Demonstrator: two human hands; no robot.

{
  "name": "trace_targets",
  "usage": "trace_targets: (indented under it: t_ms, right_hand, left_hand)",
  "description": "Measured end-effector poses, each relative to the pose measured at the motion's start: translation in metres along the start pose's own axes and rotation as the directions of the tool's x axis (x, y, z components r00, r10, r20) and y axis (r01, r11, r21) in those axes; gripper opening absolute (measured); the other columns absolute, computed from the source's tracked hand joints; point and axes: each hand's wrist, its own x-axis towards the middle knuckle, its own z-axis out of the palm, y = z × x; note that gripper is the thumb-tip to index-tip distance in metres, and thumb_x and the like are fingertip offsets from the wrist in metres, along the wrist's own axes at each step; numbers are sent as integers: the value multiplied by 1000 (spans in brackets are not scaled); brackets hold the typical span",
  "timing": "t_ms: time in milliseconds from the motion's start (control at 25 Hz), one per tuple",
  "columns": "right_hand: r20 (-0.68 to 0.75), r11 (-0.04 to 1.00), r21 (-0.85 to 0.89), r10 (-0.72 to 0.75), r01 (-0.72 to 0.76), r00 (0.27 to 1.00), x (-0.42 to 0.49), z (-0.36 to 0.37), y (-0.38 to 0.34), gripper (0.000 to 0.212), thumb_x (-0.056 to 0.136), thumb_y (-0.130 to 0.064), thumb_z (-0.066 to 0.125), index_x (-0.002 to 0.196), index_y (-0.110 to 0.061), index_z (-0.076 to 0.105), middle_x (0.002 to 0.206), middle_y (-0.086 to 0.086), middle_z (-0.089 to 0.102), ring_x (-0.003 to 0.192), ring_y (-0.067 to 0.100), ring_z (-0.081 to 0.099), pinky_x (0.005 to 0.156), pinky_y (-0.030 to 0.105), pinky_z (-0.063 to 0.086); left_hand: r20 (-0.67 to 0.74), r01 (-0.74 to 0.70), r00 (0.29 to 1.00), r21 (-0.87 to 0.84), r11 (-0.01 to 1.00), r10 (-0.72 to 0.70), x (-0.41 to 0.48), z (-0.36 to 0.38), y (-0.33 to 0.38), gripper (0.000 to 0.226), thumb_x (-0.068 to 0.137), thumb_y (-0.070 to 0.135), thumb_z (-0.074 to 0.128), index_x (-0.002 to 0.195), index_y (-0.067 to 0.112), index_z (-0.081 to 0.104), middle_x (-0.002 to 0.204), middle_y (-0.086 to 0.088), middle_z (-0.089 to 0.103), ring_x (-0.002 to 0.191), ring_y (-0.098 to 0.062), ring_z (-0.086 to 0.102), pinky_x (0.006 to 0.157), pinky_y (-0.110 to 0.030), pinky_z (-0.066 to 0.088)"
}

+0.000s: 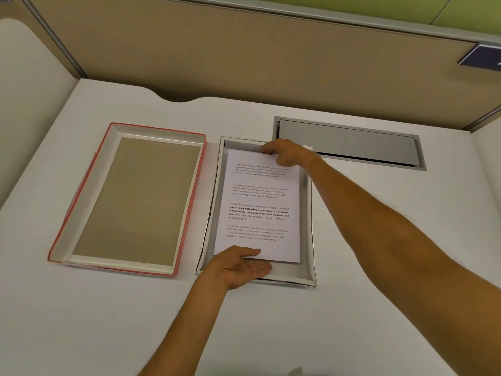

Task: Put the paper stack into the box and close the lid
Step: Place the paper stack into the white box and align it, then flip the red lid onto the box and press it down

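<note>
Both hands, left (241, 264) and right (284, 153), grip the stack (260, 207) with their fingers, lowering it into the box (307, 213); next, release and fetch the lid (81, 196).

My left hand (241, 264) under the near edge of the paper stack (260, 207), my right hand (287, 153) gripping its far edge, inside the open box (307, 213), lid (130, 196) upturned just left on the desk (271, 335).

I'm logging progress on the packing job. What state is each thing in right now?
Box: open, lid off.
Lid: upside down on the desk, left of the box.
Paper stack: inside the box, printed side up, held at both ends.
Left hand: palm up under the stack's near edge.
Right hand: gripping the far edge.
Desk hatch: slightly ajar.
</note>
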Motion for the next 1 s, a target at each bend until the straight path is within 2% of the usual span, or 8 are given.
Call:
trace_targets:
  t_ms: [160,240,360,480,600,680,800,1000]
  right_hand:
    - [-83,978,207,-14,31,996,-15,-6,-5,67,82,18,53,142,-9,45,143,8,52,132,22,50,106,26,41]
    - [-164,938,340,-10,66,986,-28,1,-15,65,83,16,59,141,-8,46,139,9,56,127,21,54,102,22,43]
    - [-257,830,547,37,114,966,-43,26,-40,60,82,9,67,137,-4,50,133,11,60,121,24,59,103,29,48]
    - [-252,631,766,120,122,960,-53,56,-67,56,81,6,70,134,-3,52,130,12,61,118,26,60,103,37,50]
    - [-226,512,852,177,106,958,-58,80,-91,59,78,0,75,132,-3,53,128,13,62,117,27,61,102,42,51]
    - [-214,474,875,190,102,958,-60,97,-109,61,76,-3,79,131,-4,54,125,13,63,116,26,61,102,41,51]
    - [-174,429,900,178,83,968,-61,122,-135,67,72,-5,82,132,-4,52,126,13,61,117,25,60,104,39,49]
    - [-119,495,868,129,40,984,-58,151,-172,74,72,-16,84,137,-9,47,135,8,57,123,22,56,100,28,46]
  left_hand:
    - [47,-99,995,158,982,93,-30,-12,6,33,88,5,69,119,-5,62,120,-31,67,111,-41,68,85,-51,59]
    - [40,-326,943,324,888,331,-43,-20,20,29,88,10,70,113,-3,67,114,-22,73,100,-32,74,74,-41,63]
    - [-5,-676,650,453,581,760,-61,-39,60,20,86,3,70,106,5,71,110,-19,75,88,-24,75,70,-28,62]
    - [-39,-770,388,535,347,921,-78,-66,109,22,82,2,75,100,15,74,107,-16,75,91,-19,70,81,-31,60]
    - [-46,-729,189,662,171,981,-89,-102,151,24,82,9,77,105,13,74,108,-9,75,98,-17,72,93,-35,57]
    - [-51,-659,98,745,103,994,-96,-126,172,28,82,14,78,110,13,72,109,-5,75,102,-19,72,95,-32,55]
    - [-74,-535,24,842,76,997,-102,-161,196,34,82,17,78,115,13,69,115,-5,73,107,-24,70,89,-20,51]
    - [-36,-184,1,982,35,999,-103,-213,218,53,82,15,79,131,7,58,133,-19,62,117,-42,61,102,-52,49]
